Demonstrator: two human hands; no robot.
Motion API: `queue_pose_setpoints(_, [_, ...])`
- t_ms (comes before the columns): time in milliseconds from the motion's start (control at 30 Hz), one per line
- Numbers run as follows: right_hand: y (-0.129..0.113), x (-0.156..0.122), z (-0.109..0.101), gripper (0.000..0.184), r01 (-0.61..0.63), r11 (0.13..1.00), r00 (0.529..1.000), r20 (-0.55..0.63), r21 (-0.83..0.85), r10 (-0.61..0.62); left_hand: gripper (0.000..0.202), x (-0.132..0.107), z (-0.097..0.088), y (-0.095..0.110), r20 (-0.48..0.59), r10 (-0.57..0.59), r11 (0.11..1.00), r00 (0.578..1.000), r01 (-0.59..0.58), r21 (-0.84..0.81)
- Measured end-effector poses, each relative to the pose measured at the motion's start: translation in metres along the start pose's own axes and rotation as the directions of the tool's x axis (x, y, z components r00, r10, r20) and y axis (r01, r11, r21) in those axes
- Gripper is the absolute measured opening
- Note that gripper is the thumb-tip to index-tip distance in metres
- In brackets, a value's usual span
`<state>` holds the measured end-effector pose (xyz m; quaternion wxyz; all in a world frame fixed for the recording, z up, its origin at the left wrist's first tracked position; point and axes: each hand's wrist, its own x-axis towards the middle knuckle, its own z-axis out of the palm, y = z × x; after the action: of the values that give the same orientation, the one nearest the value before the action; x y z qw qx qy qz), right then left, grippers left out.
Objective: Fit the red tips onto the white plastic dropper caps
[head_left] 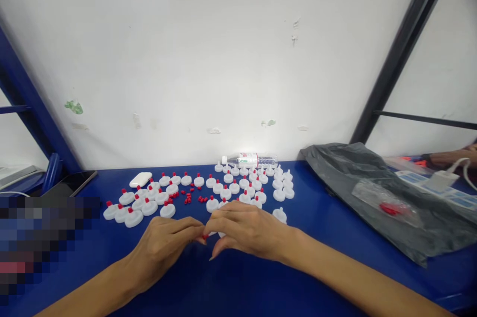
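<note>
My left hand [167,241] and my right hand [246,230] meet fingertip to fingertip low over the blue table [238,287]. My left fingers pinch a small red plug [205,237]. My right fingers curl over a white cap [219,233], mostly hidden beneath them. Beyond the hands lie several white round caps with red plugs fitted [149,206], several more white caps [257,183] at the back, and loose red plugs [188,199] scattered between them.
A clear plastic bottle [250,160] lies against the white wall. A white oval case [140,179] and a dark phone [74,183] sit left. A grey plastic bag [372,193] with a clear packet of red plugs [389,207] lies right, beside a power strip [439,183] and another person's hand [452,158].
</note>
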<state>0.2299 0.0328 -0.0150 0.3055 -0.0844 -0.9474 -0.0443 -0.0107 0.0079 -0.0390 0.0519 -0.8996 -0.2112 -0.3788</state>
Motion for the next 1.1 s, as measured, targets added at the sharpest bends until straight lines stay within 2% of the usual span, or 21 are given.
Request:
queue_pose_setpoints(100, [-0.002,0.0,0.001,0.032,0.003,1.0,1.0,0.03,-0.018,-0.002,0.027,-0.007,0.003,-0.003,0.092,-0.036,0.997,0.995,0.042,-0.061])
queue_pose_setpoints(367, [-0.003,-0.004,0.004,0.04,0.018,0.999,0.999,0.05,-0.027,-0.017,0.023,-0.014,0.004,-0.006,0.072,-0.002,0.993,0.997,0.01,-0.114])
queue_pose_setpoints(467, [-0.002,-0.006,0.008,0.04,0.031,0.998,0.998,0.06,-0.049,-0.028,0.023,-0.012,0.003,-0.003,0.115,-0.036,0.994,0.993,0.047,-0.094])
queue_pose_setpoints(533, [-0.001,-0.008,0.011,0.042,0.047,0.997,0.998,0.044,-0.058,-0.044,0.025,-0.011,0.002,-0.001,0.143,-0.054,0.994,0.988,0.066,-0.081])
queue_pose_setpoints(700, [-0.001,-0.01,0.018,0.043,0.103,0.991,0.995,-0.011,-0.09,-0.104,0.028,-0.009,0.0,0.001,0.158,-0.011,0.999,0.987,0.019,-0.047])
queue_pose_setpoints(867, [-0.002,-0.009,0.014,0.039,0.107,0.991,0.99,-0.084,-0.085,-0.114,0.027,-0.009,0.001,0.0,0.149,-0.012,0.999,0.989,0.019,-0.045])
queue_pose_setpoints(933, [-0.002,-0.008,0.011,0.036,0.075,0.997,0.993,-0.087,-0.033,-0.078,0.025,-0.008,0.001,-0.002,0.13,0.013,1.0,0.991,-0.012,-0.003])
queue_pose_setpoints(1000, [0.0,-0.007,0.009,0.034,-0.011,0.999,0.996,-0.085,0.043,0.015,0.023,-0.005,0.002,-0.004,0.111,0.021,0.999,0.994,-0.027,0.047])
queue_pose_setpoints(1100, [0.003,-0.006,0.007,0.036,-0.189,0.974,0.975,-0.093,0.128,0.202,0.016,0.003,0.004,-0.004,0.08,-0.079,0.993,0.994,0.071,0.097])
